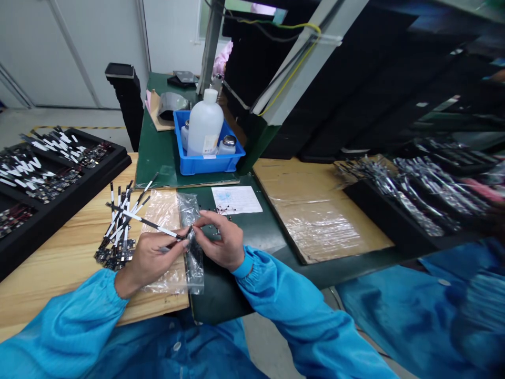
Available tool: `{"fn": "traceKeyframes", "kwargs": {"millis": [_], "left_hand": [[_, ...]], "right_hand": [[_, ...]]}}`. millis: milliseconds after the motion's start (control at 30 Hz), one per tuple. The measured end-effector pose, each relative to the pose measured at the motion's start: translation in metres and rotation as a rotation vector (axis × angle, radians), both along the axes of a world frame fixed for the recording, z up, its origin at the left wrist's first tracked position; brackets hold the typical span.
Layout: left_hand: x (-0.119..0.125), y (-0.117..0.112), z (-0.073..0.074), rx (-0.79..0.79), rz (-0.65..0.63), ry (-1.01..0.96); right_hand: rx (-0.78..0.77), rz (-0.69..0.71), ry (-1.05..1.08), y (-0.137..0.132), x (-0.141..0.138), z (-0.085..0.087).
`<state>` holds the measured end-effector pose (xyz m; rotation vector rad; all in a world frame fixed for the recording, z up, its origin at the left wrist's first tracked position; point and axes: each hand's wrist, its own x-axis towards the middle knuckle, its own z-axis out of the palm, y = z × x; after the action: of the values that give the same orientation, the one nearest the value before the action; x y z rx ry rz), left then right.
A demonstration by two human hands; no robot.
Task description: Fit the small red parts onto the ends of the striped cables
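Observation:
Between thumb and fingers, my left hand [157, 256] grips a small circuit board with a long black-and-white flat cable [152, 225] that sticks out to the upper left. My right hand [221, 239] pinches at the board's end, its fingertips almost touching the left ones. What sits between the right fingertips is too small to make out. Below both hands lies a clear plastic bag [195, 279]. To the left, a loose pile of similar boards with flat cables [118, 247] rests on the wooden board. Small dark parts with thin wires [224, 210] lie beyond my right hand, near a written paper [240, 200].
Black trays of boards [114, 163] stand at the left. A blue bin [209, 164] holds a large white bottle [205, 123] and smaller bottles. A plastic-wrapped board [323, 221] lies to the right, before another full tray [379, 216]. A co-worker's blue sleeve [394, 300] is at the right.

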<state>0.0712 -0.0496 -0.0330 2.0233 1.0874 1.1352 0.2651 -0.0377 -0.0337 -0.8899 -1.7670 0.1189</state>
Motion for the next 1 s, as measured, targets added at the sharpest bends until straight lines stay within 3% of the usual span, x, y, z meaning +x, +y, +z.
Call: {"fn": "traceKeyframes", "kwargs": {"millis": [300, 600, 867, 1000], "left_hand": [[0.000, -0.001, -0.005, 0.077, -0.017, -0.004], [-0.001, 0.001, -0.004, -0.035, 0.049, 0.027], [0.001, 0.011, -0.001, -0.231, 0.163, -0.319], [-0.009, 0.014, 0.013, -0.279, 0.198, -0.517]], "right_hand": [[-0.017, -0.011, -0.041, 0.000, 0.000, 0.000], [-0.042, -0.009, -0.123, 0.001, 0.003, 0.002], [0.012, 0.001, -0.077, 0.009, 0.013, -0.002], [0.005, 0.016, -0.003, 0.010, 0.016, -0.007]]}}
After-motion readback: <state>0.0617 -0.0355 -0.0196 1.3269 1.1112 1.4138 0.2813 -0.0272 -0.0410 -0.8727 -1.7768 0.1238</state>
